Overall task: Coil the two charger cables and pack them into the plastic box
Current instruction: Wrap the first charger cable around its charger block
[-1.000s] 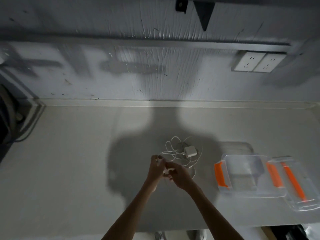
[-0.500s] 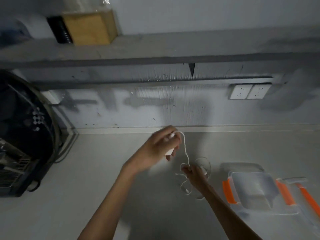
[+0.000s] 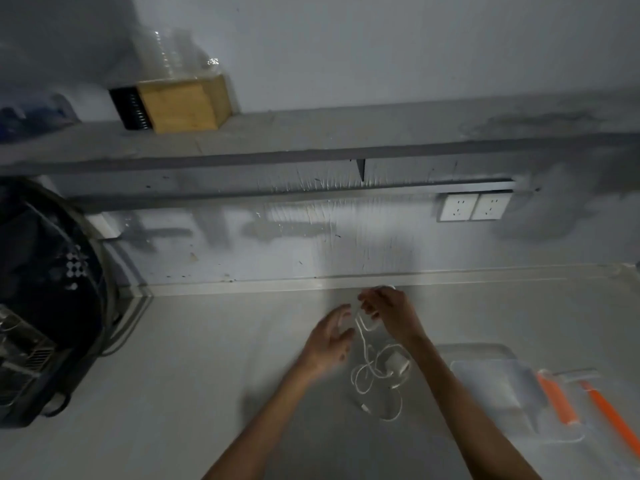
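Head view: right hand (image 3: 391,315) pinches looped white cable (image 3: 362,342).

Two white cables (image 3: 375,379), uncoiled, tangled in loose loops on the counter (image 3: 207,358), just left of the box (image 3: 485,382). Small white brick (image 3: 397,360) in the far part of the tangle; plug end (image 3: 364,407) at the near edge. One strand (image 3: 361,337) rising from the heap, pinched at the top by the right hand (image 3: 389,315). Box of clear plastic, open, with an orange latch (image 3: 557,400) on the right side – contents too blurred to tell. Lid (image 3: 613,414) just right of it – clear, with an orange strip, lying flat.
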Available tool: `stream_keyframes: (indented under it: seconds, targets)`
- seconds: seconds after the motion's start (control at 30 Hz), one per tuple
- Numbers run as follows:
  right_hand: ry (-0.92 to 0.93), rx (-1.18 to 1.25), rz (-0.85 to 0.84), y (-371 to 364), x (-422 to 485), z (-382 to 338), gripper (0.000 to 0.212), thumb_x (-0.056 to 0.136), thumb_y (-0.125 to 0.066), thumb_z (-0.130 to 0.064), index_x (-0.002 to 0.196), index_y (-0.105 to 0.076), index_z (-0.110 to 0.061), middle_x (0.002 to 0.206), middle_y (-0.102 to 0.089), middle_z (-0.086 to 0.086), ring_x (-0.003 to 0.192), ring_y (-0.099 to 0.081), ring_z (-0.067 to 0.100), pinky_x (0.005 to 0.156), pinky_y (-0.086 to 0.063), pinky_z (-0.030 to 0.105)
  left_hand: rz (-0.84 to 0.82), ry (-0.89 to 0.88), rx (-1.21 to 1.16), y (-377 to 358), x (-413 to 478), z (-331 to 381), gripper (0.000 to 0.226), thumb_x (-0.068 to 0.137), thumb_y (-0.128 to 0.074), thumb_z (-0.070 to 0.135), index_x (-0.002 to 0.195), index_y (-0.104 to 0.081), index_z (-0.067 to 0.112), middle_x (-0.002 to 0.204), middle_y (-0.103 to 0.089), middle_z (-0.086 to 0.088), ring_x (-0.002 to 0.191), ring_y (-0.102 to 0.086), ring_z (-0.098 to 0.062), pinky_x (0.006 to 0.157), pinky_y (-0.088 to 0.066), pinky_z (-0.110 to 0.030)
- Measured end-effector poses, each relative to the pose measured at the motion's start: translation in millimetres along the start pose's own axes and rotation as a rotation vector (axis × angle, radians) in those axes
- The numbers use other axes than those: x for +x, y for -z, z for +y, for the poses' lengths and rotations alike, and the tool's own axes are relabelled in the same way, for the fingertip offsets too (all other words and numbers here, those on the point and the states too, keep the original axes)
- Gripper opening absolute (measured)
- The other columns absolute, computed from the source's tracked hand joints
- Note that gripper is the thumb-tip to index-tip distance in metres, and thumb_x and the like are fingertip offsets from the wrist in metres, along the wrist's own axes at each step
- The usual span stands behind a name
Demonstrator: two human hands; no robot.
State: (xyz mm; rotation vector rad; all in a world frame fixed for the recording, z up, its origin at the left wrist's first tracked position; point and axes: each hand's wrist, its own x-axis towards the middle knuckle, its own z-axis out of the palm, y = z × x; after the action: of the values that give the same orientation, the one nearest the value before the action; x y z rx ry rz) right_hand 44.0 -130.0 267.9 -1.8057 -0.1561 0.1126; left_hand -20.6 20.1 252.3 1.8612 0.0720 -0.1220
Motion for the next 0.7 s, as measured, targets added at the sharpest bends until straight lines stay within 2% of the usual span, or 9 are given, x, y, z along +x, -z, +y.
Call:
stream_keyframes:
  seconds: [0.1, 0.2, 0.27, 0.33, 0.43, 0.5, 0.57, 0.63, 0.7]
  targets:
    - [0.065, 0.135, -0.024, 8, -1, -37, 0.021, 0.095, -0.056, -0.014, 0.08, -0.07, -0.01, 0.068, -0.067, 0.005, 0.057, -0.062, 0.007, 0.059, -0.05, 0.023, -0.042, 0.044, -0.015, -29, 9, 0, 0.017, 0.092, -0.054, 0.016, 0.108, -0.059, 0.017, 0.069, -0.059, 0.0, 0.053, -0.056, -0.017, 0.046, -0.046, -0.024]
    - [0.079, 0.444, -0.066, 20, -6, -69, 0.024, 0.099, -0.05, -0.022, 0.087, -0.068, -0.01, 0.075, -0.068, 0.004, 0.064, -0.064, 0.011, 0.059, -0.051, 0.021, -0.085, 0.121, -0.08, -45, 15, -7, 0.021, 0.091, -0.058, 0.02, 0.091, -0.058, -0.001, 0.068, -0.06, -0.008, 0.051, -0.057, -0.017, 0.043, -0.045, -0.023]
    - [0.073, 0.651, -0.108, 34, -8, -82, 0.027, 0.1, -0.045, -0.026, 0.087, -0.065, -0.012, 0.076, -0.065, 0.003, 0.066, -0.062, 0.011, 0.06, -0.049, 0.021, -0.099, 0.148, -0.1, -48, 16, -11, 0.015, 0.092, -0.054, 0.017, 0.085, -0.058, 0.003, 0.073, -0.062, -0.009, 0.051, -0.057, -0.012, 0.044, -0.046, -0.023]
    - [0.05, 0.728, -0.136, 53, -7, -77, 0.029, 0.099, -0.045, -0.03, 0.083, -0.063, -0.014, 0.078, -0.061, 0.003, 0.069, -0.059, 0.012, 0.062, -0.044, 0.025, -0.073, 0.168, -0.172, -45, 16, -6, 0.014, 0.094, -0.051, 0.013, 0.083, -0.056, 0.005, 0.069, -0.061, -0.011, 0.047, -0.056, -0.012, 0.044, -0.046, -0.023]
    - [-0.095, 0.591, -0.193, 71, -11, -39, 0.027, 0.091, -0.054, -0.038, 0.097, -0.065, -0.014, 0.095, -0.063, 0.007, 0.081, -0.061, 0.017, 0.07, -0.047, 0.029, -0.048, 0.129, -0.345, -31, 12, 19, 0.016, 0.097, -0.05, 0.015, 0.086, -0.055, 0.004, 0.067, -0.057, -0.013, 0.048, -0.056, -0.018, 0.042, -0.044, -0.023]
    - [-0.176, 0.635, -0.265, 64, -19, 0, 0.052, 0.081, -0.065, -0.048, 0.123, -0.06, -0.017, 0.118, -0.063, 0.008, 0.103, -0.062, 0.021, 0.085, -0.052, 0.035, -0.061, 0.044, -0.426, -20, 8, 39, 0.018, 0.097, -0.051, 0.018, 0.085, -0.056, 0.005, 0.07, -0.056, -0.016, 0.053, -0.056, -0.021, 0.043, -0.045, -0.024]
    - [-0.152, 0.696, -0.342, 49, -28, 28, 0.074, 0.075, -0.072, -0.048, 0.139, -0.046, -0.022, 0.136, -0.055, 0.005, 0.123, -0.054, 0.026, 0.099, -0.047, 0.046, -0.086, -0.059, -0.452, -9, 5, 62, 0.022, 0.098, -0.05, 0.02, 0.08, -0.057, 0.008, 0.069, -0.055, -0.019, 0.054, -0.055, -0.025, 0.046, -0.042, -0.026]
    - [-0.052, 0.494, -0.386, 29, -32, 38, 0.063, 0.085, -0.065, -0.033, 0.142, -0.041, -0.021, 0.138, -0.053, 0.003, 0.124, -0.053, 0.023, 0.099, -0.046, 0.047, -0.107, -0.159, -0.469, 2, 3, 85, 0.025, 0.097, -0.05, 0.022, 0.077, -0.057, 0.01, 0.069, -0.055, -0.02, 0.054, -0.054, -0.026, 0.05, -0.041, -0.03]
    - [0.033, 0.214, -0.323, 10, -30, 38, 0.039, 0.089, -0.061, -0.018, 0.127, -0.057, -0.017, 0.114, -0.064, 0.0, 0.099, -0.062, 0.009, 0.083, -0.052, 0.033, -0.129, -0.198, -0.53, 11, -3, 106, 0.022, 0.096, -0.051, 0.02, 0.077, -0.056, 0.009, 0.071, -0.054, -0.018, 0.056, -0.052, -0.027, 0.057, -0.042, -0.035]
